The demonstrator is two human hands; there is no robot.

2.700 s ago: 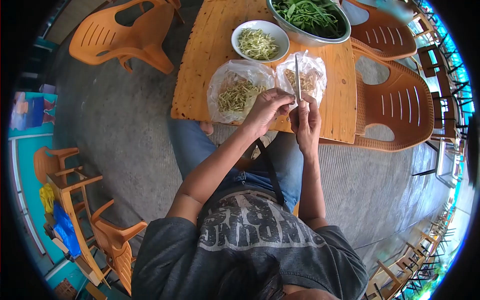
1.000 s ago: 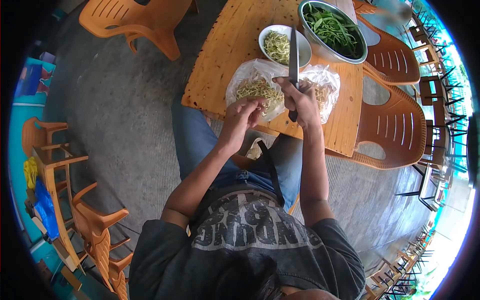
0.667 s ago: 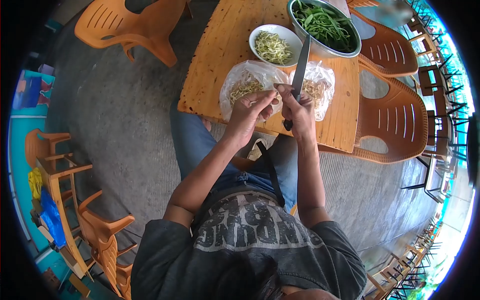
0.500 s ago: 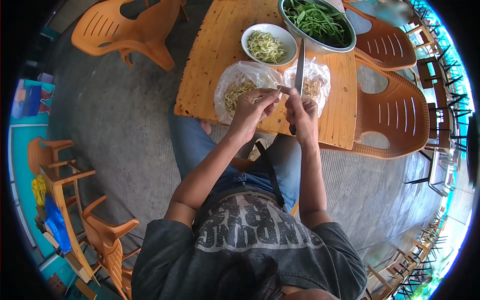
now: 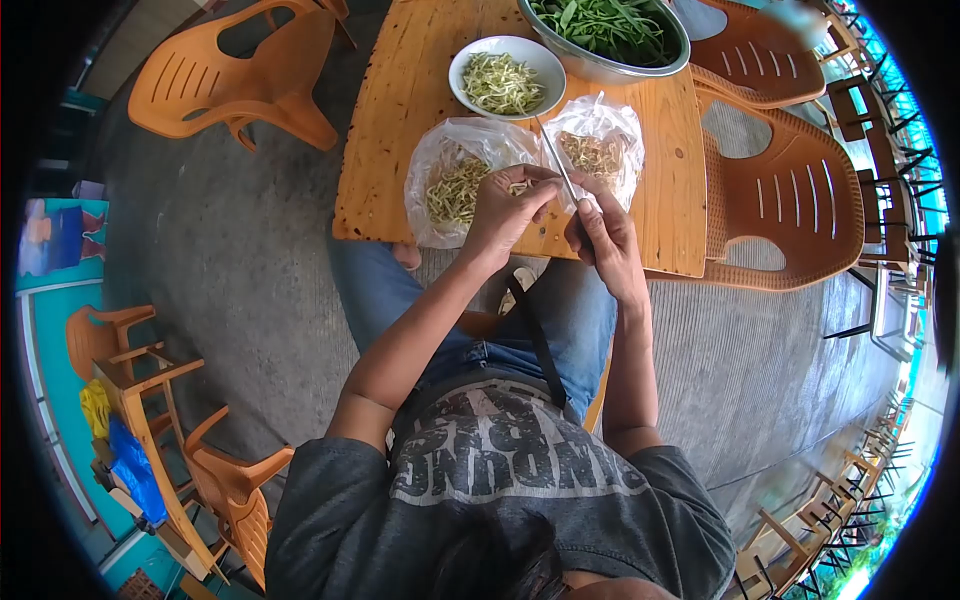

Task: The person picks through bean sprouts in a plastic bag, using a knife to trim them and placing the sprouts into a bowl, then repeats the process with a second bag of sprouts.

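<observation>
My right hand [image 5: 608,240] is wrapped round a knife [image 5: 556,158]; the blade points away from me and leans left, edge-on to view. My left hand [image 5: 505,210] is closed in a pinch beside the blade, with several bean sprouts [image 5: 518,187] showing in its fingers. Under my left hand lies a clear plastic bag [image 5: 428,165] of bean sprouts [image 5: 456,188]. A second plastic bag [image 5: 628,140] with brownish trimmings [image 5: 590,154] sits just beyond my right hand. Farther off stands a white bowl [image 5: 462,82] holding pale sprouts [image 5: 502,84].
A metal basin [image 5: 610,70] of green leaves [image 5: 606,28] stands at the wooden table's [image 5: 672,200] far end. Orange chairs stand on the right [image 5: 785,215] and at the far left [image 5: 235,75]. My legs are against the near table edge.
The knife has swung from nearly upright in view to leaning left, its blade turned edge-on. My right hand has rotated with it. The whole view has shifted slightly.
</observation>
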